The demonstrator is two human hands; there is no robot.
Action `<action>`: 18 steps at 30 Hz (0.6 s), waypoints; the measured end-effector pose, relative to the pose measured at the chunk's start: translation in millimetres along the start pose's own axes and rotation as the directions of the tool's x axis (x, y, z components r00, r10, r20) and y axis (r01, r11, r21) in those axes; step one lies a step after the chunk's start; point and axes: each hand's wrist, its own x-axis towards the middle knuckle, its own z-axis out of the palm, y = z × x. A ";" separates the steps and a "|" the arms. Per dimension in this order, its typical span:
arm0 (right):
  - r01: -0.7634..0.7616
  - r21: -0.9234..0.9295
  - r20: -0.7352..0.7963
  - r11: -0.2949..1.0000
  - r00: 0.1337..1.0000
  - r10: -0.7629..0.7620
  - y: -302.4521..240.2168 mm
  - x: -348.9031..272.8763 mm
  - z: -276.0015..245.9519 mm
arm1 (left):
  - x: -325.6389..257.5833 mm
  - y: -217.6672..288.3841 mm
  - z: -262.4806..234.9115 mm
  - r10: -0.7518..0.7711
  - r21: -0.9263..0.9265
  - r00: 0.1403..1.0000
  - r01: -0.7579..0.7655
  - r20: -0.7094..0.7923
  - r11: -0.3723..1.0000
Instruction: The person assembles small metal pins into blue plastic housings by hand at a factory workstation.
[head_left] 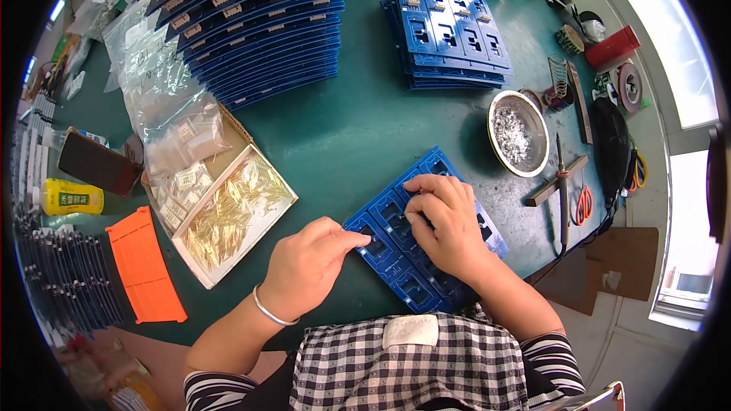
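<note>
A blue circuit board panel with rectangular cut-outs lies at a slant on the green table in front of me. My left hand reaches its left edge, thumb and forefinger pinched together over a cut-out; whatever is between them is too small to make out. Over the panel's upper middle rests my right hand, fingers curled in toward the thumb, their tips hiding anything held. Left of the panel, a shallow cardboard tray bears many thin gold-coloured metal pins.
Stacked blue boards rise at the back left, with another stack at the back. A bowl of silvery scraps, a soldering iron and orange-handled scissors lie right. An orange plastic piece and yellow bottle stand left.
</note>
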 end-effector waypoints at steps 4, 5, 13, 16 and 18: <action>0.013 -0.042 0.079 0.999 0.997 -0.010 1.4 2.6 -6.1 | 0.1 0.3 0.4 0.001 -0.002 1.000 -0.001 0.013 1.000; 0.012 -0.042 0.079 0.999 0.997 -0.009 0.1 3.2 -7.3 | 0.2 0.2 0.4 0.001 -0.002 1.000 -0.001 0.014 1.000; -0.037 -0.014 0.066 0.999 0.997 0.038 -3.4 3.1 -5.4 | -0.3 -0.2 0.3 0.010 -0.014 1.000 -0.010 0.002 1.000; -0.037 -0.028 0.059 0.999 0.998 0.038 -3.7 2.7 -4.5 | -0.8 -1.2 0.3 0.018 -0.016 1.000 -0.018 -0.003 1.000; -0.039 -0.039 0.066 0.998 0.997 0.042 -4.5 3.3 -5.1 | -0.8 -1.5 0.3 0.020 -0.020 1.000 -0.020 -0.006 1.000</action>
